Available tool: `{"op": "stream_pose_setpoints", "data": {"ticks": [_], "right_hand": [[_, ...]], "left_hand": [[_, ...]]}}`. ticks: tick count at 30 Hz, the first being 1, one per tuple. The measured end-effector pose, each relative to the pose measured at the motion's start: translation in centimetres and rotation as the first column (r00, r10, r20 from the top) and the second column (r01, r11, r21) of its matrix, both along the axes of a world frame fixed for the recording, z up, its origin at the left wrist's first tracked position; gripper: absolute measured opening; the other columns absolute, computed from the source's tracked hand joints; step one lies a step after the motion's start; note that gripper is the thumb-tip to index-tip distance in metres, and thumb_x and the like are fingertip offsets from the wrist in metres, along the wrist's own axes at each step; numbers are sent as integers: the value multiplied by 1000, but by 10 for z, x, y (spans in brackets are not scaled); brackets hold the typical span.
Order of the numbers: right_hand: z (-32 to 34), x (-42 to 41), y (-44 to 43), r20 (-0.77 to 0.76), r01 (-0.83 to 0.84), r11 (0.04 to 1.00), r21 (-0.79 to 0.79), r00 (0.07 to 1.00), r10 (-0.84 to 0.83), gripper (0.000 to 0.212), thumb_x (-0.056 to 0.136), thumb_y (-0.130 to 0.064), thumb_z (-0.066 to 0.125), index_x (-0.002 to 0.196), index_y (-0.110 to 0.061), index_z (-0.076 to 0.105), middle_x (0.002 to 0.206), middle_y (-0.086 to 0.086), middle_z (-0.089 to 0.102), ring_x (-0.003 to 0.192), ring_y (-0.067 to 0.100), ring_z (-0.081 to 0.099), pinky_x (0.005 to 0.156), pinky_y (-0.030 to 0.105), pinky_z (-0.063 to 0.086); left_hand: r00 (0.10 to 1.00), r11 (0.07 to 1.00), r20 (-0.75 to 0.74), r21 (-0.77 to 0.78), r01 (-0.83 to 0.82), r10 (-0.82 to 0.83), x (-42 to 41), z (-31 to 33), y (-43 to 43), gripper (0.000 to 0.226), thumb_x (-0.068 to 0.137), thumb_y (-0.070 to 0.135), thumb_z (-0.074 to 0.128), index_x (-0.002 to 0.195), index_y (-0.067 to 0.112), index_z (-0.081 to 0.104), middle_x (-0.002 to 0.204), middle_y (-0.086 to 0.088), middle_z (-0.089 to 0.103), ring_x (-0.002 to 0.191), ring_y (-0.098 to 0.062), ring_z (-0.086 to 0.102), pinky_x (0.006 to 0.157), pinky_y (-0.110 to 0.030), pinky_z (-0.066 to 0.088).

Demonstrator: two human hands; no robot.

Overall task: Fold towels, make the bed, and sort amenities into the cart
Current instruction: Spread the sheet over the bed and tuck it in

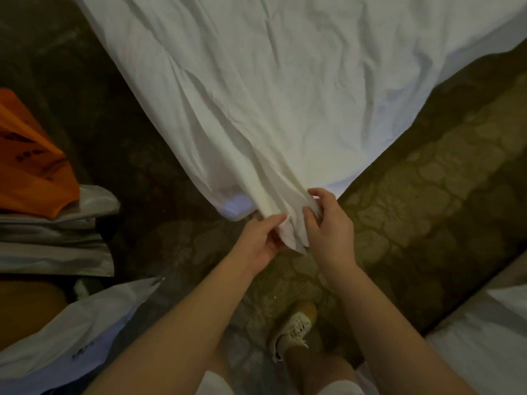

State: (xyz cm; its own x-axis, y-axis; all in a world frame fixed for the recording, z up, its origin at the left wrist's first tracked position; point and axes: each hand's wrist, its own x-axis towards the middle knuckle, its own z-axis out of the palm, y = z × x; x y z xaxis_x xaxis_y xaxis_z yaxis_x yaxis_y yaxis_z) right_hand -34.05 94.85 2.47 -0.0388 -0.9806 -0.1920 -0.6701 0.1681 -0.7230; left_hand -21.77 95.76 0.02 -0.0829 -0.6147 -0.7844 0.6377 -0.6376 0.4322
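Gripping the gathered corner of a white sheet (285,95), the left hand (261,243) and the right hand (328,223) sit close together just below centre, with fingers and thumbs curled into the bunched cloth. The corner narrows to a limp, pleated point between the hands. From there the sheet fans out toward 12 o'clock, thin, matte and heavily creased, its far edges cut off by the frame. A bluish mattress corner (236,205) peeks from under it.

Patterned carpet (427,181) with rounded, scale-like shapes lies at 3 o'clock, and toward 10 o'clock it is too dim to read. A pale laced shoe (296,326) stands at 6 o'clock.

At 9 o'clock an orange bag (31,166), partly cropped, rests on a stack of folded pale linen (54,246). A crinkled white plastic bag (71,332) lies at 7 o'clock.
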Motion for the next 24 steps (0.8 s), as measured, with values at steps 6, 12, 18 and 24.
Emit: {"op": "stream_pose_setpoints", "data": {"ticks": [6, 12, 18, 24], "right_hand": [[61, -16, 20, -25, -88, 990, -111, 996, 86, 28, 94, -21, 57, 121, -16, 60, 101, 2, 65, 90, 16, 61, 76, 33, 53], [125, -20, 23, -39, -136, 924, -357, 991, 131, 23, 90, -30, 57, 98, -13, 70, 85, 1, 70, 78, 20, 62, 66, 33, 50], [197, -31, -15, -92, -67, 753, -655, 996, 9, 12, 81, -17, 65, 85, -12, 76, 86, 1, 73, 82, 23, 65, 76, 27, 40], [225, -21, -33, -210, -302, 745, -595, 953, 219, 8, 85, -21, 66, 83, -20, 74, 82, -6, 72, 80, 15, 65, 80, 28, 46]], "left_hand": [[1000, 999, 0, -32, -16, 16, -17, 72, 25, 21, 95, 3, 47, 104, 12, 64, 100, -11, 69, 95, -26, 63, 83, -41, 52], [948, 982, 319, -171, 79, -20, -37, 154, 18, 30, 100, 12, 43, 128, 13, 53, 117, -14, 64, 106, -32, 62, 84, -41, 55], [874, 960, 482, -268, 80, 62, -46, 226, -5, 22, 98, 12, 48, 118, 18, 55, 115, -8, 63, 107, -30, 60, 94, -48, 51], [980, 924, 162, -380, -47, 117, -39, 269, -23, 21, 97, 1, 41, 107, 2, 60, 96, -16, 65, 84, -25, 63, 73, -32, 57]]}}
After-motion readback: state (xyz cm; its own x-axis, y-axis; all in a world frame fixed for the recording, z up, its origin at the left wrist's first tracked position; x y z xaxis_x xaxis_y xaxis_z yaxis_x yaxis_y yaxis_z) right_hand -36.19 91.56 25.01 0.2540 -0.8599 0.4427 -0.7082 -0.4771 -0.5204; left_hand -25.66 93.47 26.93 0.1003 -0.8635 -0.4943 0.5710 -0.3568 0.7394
